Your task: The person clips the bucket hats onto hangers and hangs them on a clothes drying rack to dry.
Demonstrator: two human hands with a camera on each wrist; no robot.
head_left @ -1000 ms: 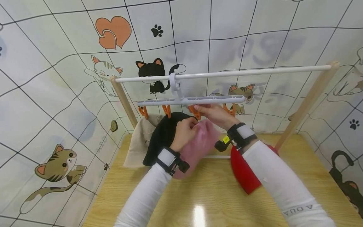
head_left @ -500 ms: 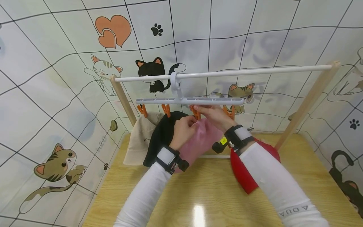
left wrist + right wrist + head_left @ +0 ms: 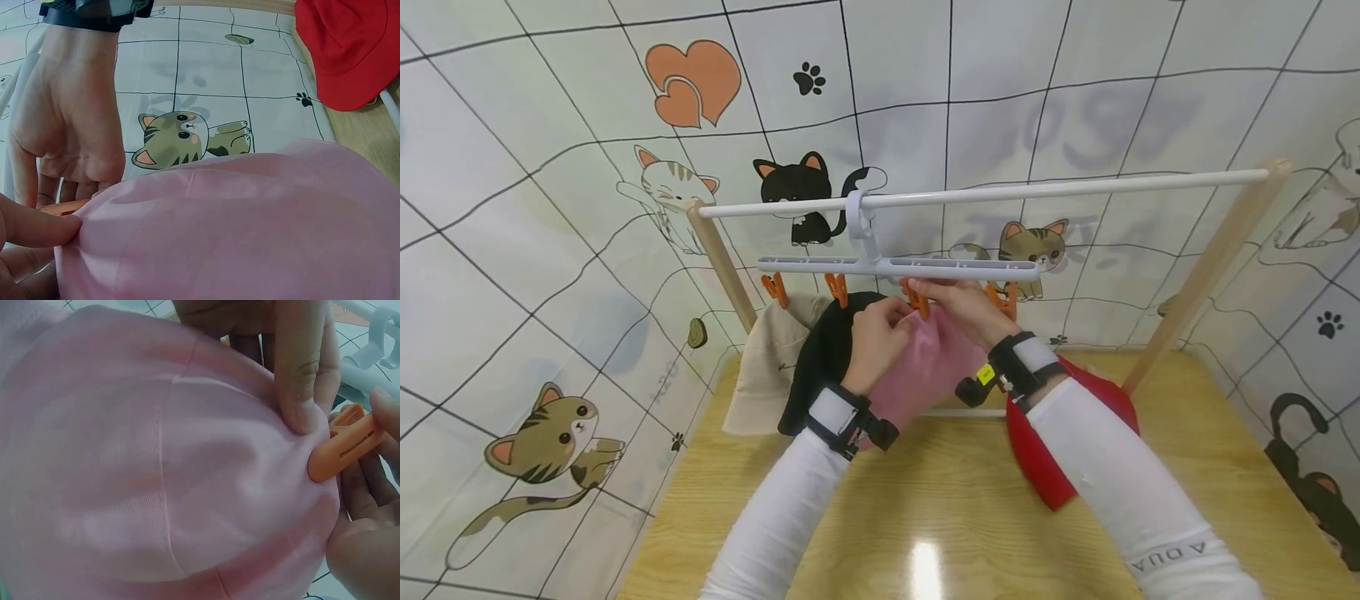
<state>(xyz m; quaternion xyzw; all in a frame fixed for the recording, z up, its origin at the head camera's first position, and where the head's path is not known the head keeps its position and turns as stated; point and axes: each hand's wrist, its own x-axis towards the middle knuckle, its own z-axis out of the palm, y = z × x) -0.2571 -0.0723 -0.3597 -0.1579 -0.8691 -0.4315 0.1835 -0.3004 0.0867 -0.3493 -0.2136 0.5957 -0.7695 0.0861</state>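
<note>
A pink hat (image 3: 917,367) hangs below the white clip hanger (image 3: 955,268). My left hand (image 3: 878,337) pinches the hat's top edge between thumb and fingers. With my right hand (image 3: 970,308) I grip an orange clip (image 3: 347,447) by its handles. In the right wrist view the clip's tip overlaps the hat's fabric, right beside my left thumb (image 3: 303,415). The left wrist view shows the pink hat (image 3: 237,225) spread wide in front, hiding most of the clip.
A beige hat (image 3: 767,375) and a black hat (image 3: 820,367) hang from clips on the left. On the right an orange clip (image 3: 1003,300) hangs near a red hat (image 3: 1045,450). The hanger hooks over a white rod (image 3: 1060,192) between wooden posts (image 3: 1210,275), above the wooden table (image 3: 880,517).
The pink hat has been lifted slightly, its top edge now up at the orange clip's tip. Both hands stay close together under the hanger.
</note>
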